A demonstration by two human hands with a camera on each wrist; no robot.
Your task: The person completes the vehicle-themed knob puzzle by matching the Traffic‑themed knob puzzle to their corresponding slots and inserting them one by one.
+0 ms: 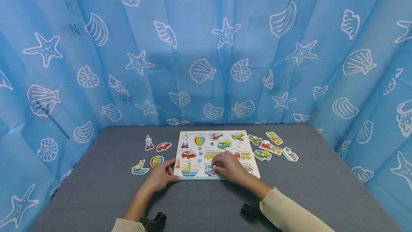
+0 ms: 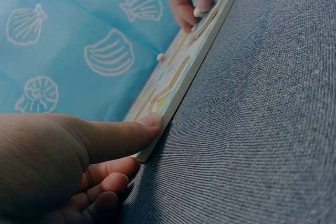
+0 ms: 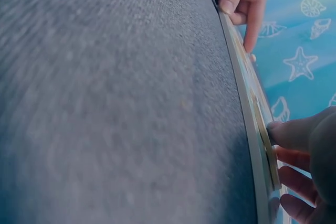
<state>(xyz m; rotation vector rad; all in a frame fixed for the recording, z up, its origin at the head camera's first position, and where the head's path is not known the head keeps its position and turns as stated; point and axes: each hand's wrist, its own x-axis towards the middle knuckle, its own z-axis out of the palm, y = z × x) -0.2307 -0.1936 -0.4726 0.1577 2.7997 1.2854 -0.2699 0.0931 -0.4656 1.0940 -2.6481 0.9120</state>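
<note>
A wooden knob puzzle board (image 1: 193, 137) printed with vehicles lies on the grey table. My left hand (image 1: 160, 177) grips its near left corner, thumb on the front edge; in the left wrist view the thumb (image 2: 123, 137) presses there, with the other fingers curled beside and below the edge. My right hand (image 1: 229, 167) pinches the pale knob (image 2: 198, 12) of a blue vehicle piece (image 1: 210, 170) at the board's near middle. In the right wrist view that piece (image 3: 268, 153) lies at the board's surface; whether it is fully seated I cannot tell.
Left of the board lie a rocket piece (image 1: 149, 143), a red car piece (image 1: 163, 146), a balloon piece (image 1: 156, 160) and a sailboat piece (image 1: 140, 168). On the right are several more, including a train piece (image 1: 270, 147) and a green truck piece (image 1: 262, 155). A blue curtain (image 1: 206, 92) hangs behind.
</note>
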